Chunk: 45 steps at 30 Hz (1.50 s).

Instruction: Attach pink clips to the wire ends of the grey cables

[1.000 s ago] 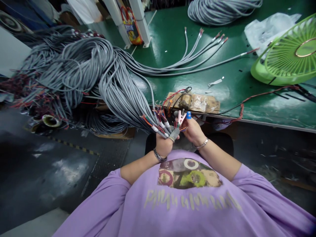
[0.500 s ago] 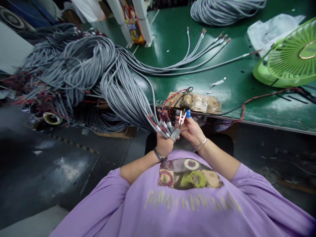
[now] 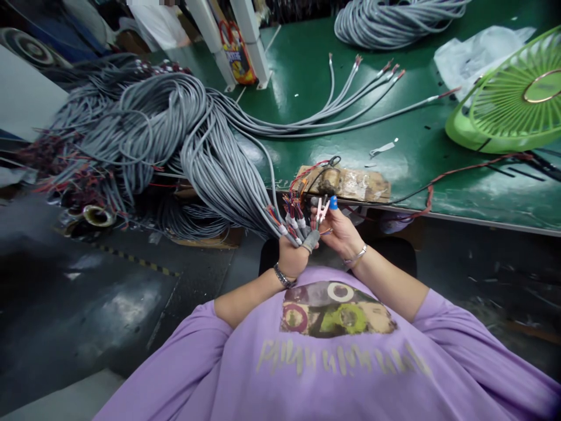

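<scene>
My left hand (image 3: 294,255), with a grey cover on its thumb, is closed around the ends of several grey cables (image 3: 228,169). Their stripped tips fan out above the fist as thin coloured wires (image 3: 293,206), with white bands (image 3: 300,223) below them. Close by on the right, my right hand (image 3: 344,235) has its fingers drawn together, a blue finger cot on one of them. A pale pink V-shaped piece (image 3: 322,209) sticks up at those fingertips; its exact kind is too small to tell. Loose wire ends lie between the two hands.
Behind my hands, a worn block (image 3: 362,182) sits at the edge of the green table (image 3: 302,155). Heaped grey cables (image 3: 162,117) fill the left. A green fan (image 3: 504,111), a plastic bag (image 3: 477,55) and a cable coil (image 3: 394,23) stand farther back and right.
The view has shifted slightly, so the table and cable heap sit a little differently in it. Both hands keep nearly the same place and grip.
</scene>
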### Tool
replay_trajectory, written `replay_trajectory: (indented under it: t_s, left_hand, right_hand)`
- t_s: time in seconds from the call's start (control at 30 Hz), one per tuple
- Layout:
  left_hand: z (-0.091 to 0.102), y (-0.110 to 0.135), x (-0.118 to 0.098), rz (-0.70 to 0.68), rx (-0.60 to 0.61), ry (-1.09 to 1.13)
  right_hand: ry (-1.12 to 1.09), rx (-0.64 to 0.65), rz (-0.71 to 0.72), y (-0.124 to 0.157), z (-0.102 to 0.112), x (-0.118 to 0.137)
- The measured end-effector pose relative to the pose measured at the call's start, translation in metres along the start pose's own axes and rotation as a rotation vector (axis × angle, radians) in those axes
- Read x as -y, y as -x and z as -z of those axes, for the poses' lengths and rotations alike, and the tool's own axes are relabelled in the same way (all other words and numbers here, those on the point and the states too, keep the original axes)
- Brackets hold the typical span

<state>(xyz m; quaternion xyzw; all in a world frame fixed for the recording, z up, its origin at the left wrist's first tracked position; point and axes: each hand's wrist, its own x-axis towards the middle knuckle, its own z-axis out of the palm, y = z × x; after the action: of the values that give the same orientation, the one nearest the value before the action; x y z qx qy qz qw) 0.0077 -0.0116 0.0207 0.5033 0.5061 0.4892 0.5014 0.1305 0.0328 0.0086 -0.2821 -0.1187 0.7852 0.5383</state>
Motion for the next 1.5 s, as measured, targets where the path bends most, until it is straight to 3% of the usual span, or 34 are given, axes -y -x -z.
replay_trajectory:
  t_s: [0.3, 0.43, 0.63, 0.73, 0.9, 1.1, 1.23, 1.33, 1.5]
  left_hand:
    - [0.0, 0.0, 0.003, -0.014, -0.02, 0.037]
    - [0.006, 0.003, 0.008, -0.005, -0.023, 0.046]
    - [0.016, 0.006, 0.007, -0.026, 0.025, 0.004]
    - [0.016, 0.006, 0.001, -0.025, 0.074, -0.014]
    - [0.015, 0.004, -0.002, -0.033, 0.146, -0.027]
    - [0.021, -0.003, 0.001, -0.012, 0.285, -0.11]
    - [0.025, -0.007, -0.001, -0.014, 0.363, -0.218]
    - [0.026, -0.007, -0.004, 0.04, 0.348, -0.174]
    - [0.023, -0.004, -0.006, 0.094, 0.206, -0.011]
  right_hand:
    - [-0.074, -0.017, -0.003, -0.002, 0.007, -0.005]
    - [-0.105, 0.041, -0.039, 0.0, 0.016, -0.004]
    - [0.125, 0.228, -0.17, 0.015, 0.037, 0.004]
    - [0.285, 0.238, -0.161, 0.024, 0.041, 0.011]
    - [0.501, 0.152, -0.074, 0.032, 0.026, 0.018]
    - [0.599, 0.12, 0.088, 0.041, 0.013, 0.006]
    - [0.909, 0.136, 0.373, 0.048, 0.009, 0.003]
    - [1.062, 0.137, 0.502, 0.053, 0.008, 0.007]
    - [0.897, 0.027, 0.443, 0.057, 0.016, 0.004]
